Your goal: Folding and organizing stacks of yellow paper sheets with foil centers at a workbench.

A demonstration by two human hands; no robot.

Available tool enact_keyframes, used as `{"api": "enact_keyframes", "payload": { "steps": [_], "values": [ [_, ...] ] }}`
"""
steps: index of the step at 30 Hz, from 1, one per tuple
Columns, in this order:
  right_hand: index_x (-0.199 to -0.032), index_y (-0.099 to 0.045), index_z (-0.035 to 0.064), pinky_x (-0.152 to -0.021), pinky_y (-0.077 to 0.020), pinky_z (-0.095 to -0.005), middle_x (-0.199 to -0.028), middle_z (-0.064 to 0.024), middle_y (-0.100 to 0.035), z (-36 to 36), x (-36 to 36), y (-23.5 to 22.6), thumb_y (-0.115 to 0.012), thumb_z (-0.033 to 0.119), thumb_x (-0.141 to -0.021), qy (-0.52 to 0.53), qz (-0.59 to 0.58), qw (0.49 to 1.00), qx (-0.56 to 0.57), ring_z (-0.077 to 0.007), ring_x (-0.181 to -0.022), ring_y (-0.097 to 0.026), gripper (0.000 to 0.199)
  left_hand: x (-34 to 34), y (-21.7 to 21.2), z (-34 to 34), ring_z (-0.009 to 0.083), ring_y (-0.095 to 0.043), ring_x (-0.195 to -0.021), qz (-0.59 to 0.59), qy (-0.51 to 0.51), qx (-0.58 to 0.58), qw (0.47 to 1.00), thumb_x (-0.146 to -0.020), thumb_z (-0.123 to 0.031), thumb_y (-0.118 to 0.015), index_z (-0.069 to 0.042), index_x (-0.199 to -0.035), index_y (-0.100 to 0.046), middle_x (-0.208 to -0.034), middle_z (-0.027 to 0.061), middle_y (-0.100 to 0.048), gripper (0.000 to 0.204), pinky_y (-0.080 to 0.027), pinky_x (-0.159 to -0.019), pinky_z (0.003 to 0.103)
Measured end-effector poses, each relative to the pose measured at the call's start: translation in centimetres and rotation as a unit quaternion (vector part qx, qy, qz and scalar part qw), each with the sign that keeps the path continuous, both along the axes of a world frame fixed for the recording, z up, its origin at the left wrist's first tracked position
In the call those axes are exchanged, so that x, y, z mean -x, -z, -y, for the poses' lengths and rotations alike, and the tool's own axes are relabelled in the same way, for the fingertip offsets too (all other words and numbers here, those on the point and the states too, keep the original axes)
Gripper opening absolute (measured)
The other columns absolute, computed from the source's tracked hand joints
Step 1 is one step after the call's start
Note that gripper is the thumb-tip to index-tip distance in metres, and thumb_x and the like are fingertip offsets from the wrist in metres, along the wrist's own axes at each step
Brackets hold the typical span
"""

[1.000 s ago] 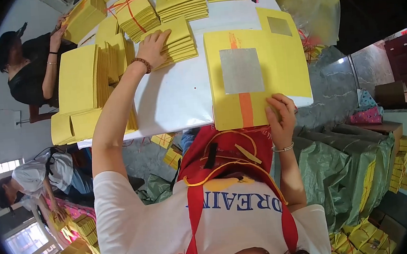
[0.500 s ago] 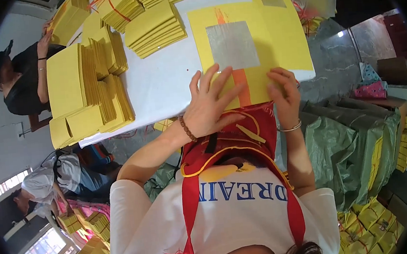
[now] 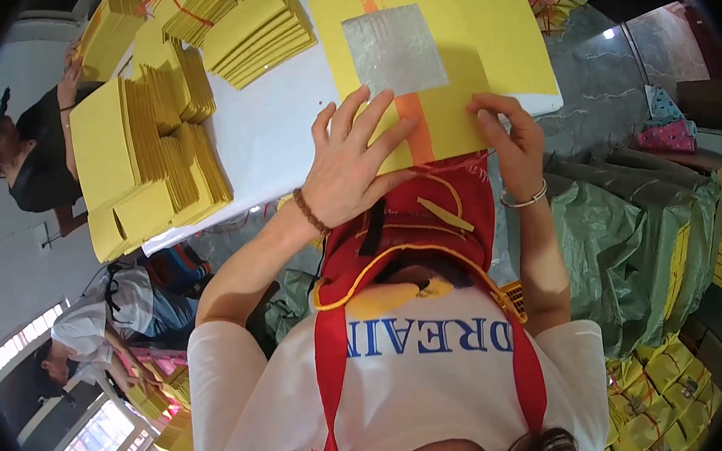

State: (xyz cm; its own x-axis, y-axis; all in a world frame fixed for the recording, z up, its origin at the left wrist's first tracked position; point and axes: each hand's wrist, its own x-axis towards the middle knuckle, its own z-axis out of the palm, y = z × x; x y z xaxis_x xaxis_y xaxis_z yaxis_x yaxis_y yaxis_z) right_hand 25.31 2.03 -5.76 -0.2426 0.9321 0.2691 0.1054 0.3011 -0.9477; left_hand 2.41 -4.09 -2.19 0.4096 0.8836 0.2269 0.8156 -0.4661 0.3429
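A yellow paper sheet (image 3: 455, 118) lies at the near edge of the table, with a silver square (image 3: 395, 51) on it and an orange stripe (image 3: 416, 139) running above and below the square. My left hand (image 3: 351, 166) rests on the sheet's near left part, fingers spread, their tips just below the silver square. At the sheet's right edge, my right hand (image 3: 512, 131) has its thumb and forefinger closed on the paper, the other fingers curled. Another yellow sheet (image 3: 503, 33) lies beyond, partly under the first.
Stacks of folded yellow paper (image 3: 262, 32) stand on the white table (image 3: 271, 126). A person in black (image 3: 37, 159) handles a stack at the far left; another person (image 3: 111, 312) bends over behind. Green wrapped bundles (image 3: 607, 238) stand at my right, tied yellow bundles (image 3: 663, 388) below.
My right hand has shifted up along the sheet's right edge, thumb and forefinger now closer together on it. My left hand stays spread on the paper. The whole view has shifted slightly.
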Motion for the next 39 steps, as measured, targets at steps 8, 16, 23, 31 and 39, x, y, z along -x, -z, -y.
{"api": "enact_keyframes", "payload": {
  "steps": [8, 16, 23, 31, 39],
  "values": [
    [-0.101, -0.064, 0.0047, -0.076, -0.0451, -0.0273, -0.093, -0.0078, -0.064, -0.2, 0.5, -1.0, -0.06, 0.008, -0.083, 0.002, 0.048, 0.999, -0.002, -0.0177, -0.084, -0.059, 0.018, -0.2, -2.9, -0.8, 0.0245, -0.05, -0.09, 0.028, 0.034, 0.004, 0.999, -0.072, -0.018, -0.068, -0.008, -0.098, -0.06, -0.092, 0.0062, -0.054, 0.03, -0.04, -0.075, 0.033],
    [-0.099, -0.065, 0.0054, -0.082, -0.043, -0.0317, -0.095, -0.0085, -0.063, -0.9, -0.7, -2.4, -0.067, 0.016, -0.077, -0.101, 0.11, 0.985, -0.083, -0.0232, -0.091, -0.055, 0.025, 0.3, -3.6, -2.4, 0.0297, -0.056, -0.073, 0.103, 0.063, 0.064, 0.991, -0.08, -0.012, -0.06, -0.004, -0.086, -0.061, -0.075, 0.0118, -0.057, 0.01, -0.046, -0.064, 0.036],
    [-0.099, -0.065, 0.0047, -0.08, -0.0452, -0.0286, -0.095, -0.0062, -0.061, -0.6, -0.9, -2.5, -0.071, 0.016, -0.075, -0.094, 0.089, 0.991, 0.039, -0.0176, -0.09, -0.056, 0.026, 0.5, -3.9, -3.0, 0.0313, -0.057, -0.071, 0.115, 0.042, 0.119, 0.985, -0.083, -0.013, -0.057, -0.001, -0.084, -0.061, -0.075, 0.0131, -0.06, 0.013, -0.046, -0.063, 0.037],
    [-0.097, -0.066, 0.005, -0.08, -0.0446, -0.0277, -0.095, -0.0065, -0.06, -0.5, -0.3, -2.3, -0.07, 0.018, -0.076, -0.076, 0.062, 0.991, 0.09, -0.0163, -0.09, -0.057, 0.025, 1.2, -3.7, -3.9, 0.013, -0.051, -0.058, 0.149, 0.027, 0.227, 0.962, -0.085, -0.014, -0.059, 0.001, -0.084, -0.062, -0.067, 0.0067, -0.058, 0.016, -0.041, -0.056, 0.027],
    [-0.098, -0.065, 0.0051, -0.079, -0.0449, -0.0271, -0.092, -0.0063, -0.059, -0.7, -0.2, -2.4, -0.069, 0.019, -0.079, -0.076, 0.062, 0.991, 0.096, -0.0141, -0.088, -0.057, 0.025, 0.9, -3.3, -3.9, 0.0124, -0.046, -0.052, 0.172, -0.006, 0.249, 0.953, -0.08, -0.015, -0.056, -0.001, -0.078, -0.061, -0.057, 0.0051, -0.051, 0.015, -0.039, -0.051, 0.028]
  ]
}}
